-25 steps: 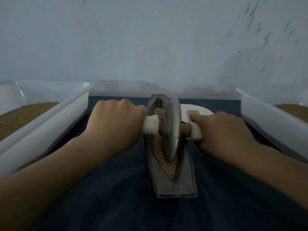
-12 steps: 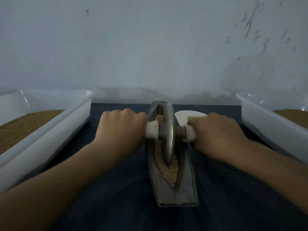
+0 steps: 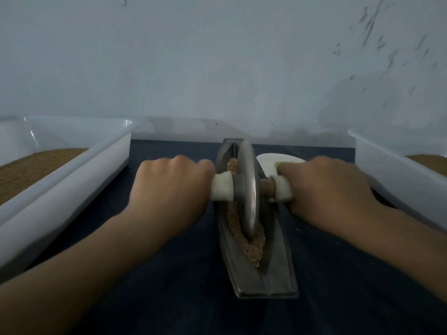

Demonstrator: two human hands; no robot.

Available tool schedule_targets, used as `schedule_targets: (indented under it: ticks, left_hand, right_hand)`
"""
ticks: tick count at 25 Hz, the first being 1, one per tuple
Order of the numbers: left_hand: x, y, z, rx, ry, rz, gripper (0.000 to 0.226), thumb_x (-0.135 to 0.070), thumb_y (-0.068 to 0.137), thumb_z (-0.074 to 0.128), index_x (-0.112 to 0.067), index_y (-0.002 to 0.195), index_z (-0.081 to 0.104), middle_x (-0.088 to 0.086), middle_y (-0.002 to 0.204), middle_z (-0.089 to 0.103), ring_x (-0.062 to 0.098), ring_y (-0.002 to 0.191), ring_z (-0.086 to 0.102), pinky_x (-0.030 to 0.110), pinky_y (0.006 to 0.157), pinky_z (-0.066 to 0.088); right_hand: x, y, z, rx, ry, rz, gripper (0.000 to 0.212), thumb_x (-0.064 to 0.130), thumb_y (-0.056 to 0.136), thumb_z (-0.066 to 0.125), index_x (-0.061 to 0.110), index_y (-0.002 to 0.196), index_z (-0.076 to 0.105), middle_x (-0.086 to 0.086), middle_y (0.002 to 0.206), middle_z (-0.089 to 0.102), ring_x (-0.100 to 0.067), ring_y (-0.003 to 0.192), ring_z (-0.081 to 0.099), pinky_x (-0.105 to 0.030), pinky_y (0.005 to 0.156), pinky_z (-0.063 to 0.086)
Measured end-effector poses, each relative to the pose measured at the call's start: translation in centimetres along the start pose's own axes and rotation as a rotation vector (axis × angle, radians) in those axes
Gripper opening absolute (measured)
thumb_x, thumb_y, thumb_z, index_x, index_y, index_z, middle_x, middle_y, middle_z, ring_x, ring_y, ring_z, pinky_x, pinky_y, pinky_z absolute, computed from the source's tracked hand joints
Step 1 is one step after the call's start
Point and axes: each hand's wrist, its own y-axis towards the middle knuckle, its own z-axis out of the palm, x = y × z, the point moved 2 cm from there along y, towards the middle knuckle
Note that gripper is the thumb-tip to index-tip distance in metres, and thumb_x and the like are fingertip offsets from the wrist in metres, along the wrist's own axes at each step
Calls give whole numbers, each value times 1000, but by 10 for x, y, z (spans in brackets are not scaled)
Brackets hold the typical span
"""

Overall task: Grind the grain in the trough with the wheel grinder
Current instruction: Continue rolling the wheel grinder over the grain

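Now mid-grind, with left hand (image 3: 173, 189) and right hand (image 3: 324, 187) each gripping one side of the wheel grinder (image 3: 248, 187) in the trough (image 3: 271, 276). Next, roll along the grain (image 3: 254, 247), pressing down.

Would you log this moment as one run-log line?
left hand, right hand: grip white-wrapped axle handle | grey metal wheel: upright in grey metal trough | tan grain: under wheel

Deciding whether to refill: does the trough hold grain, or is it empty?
Not empty. Tan grain lies along the trough, piled on the near side of the wheel grinder and showing beyond it too.
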Motion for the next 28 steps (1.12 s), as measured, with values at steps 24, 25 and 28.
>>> schedule_targets:
  ticks: [24, 25, 28]
  left_hand:
    - [-1, 20, 9, -45, 62, -9, 30, -25, 72, 72, -23, 74, 42, -4, 57, 34, 18, 45, 30, 24, 45, 18]
    - [-3, 33, 10, 0, 48, -68, 17, -25, 82, 65, -23, 81, 49, -1, 64, 43, 22, 53, 44, 29, 49, 28]
    - [-4, 53, 15, 89, 25, -22, 5, -25, 90, 58, -24, 95, 57, 0, 77, 51, 28, 73, 59, 33, 58, 37]
  right_hand:
    - [1, 21, 7, 146, 56, 70, 25, 32, 71, 67, 33, 70, 42, 8, 61, 46, -18, 51, 45, -22, 47, 24]
    - [3, 36, 13, 231, 64, 117, 18, 32, 80, 67, 32, 77, 49, 4, 72, 57, -23, 65, 56, -26, 52, 33]
    - [-1, 50, 22, 313, 103, 140, 15, 33, 87, 67, 32, 89, 52, 1, 85, 60, -27, 84, 63, -31, 61, 39]
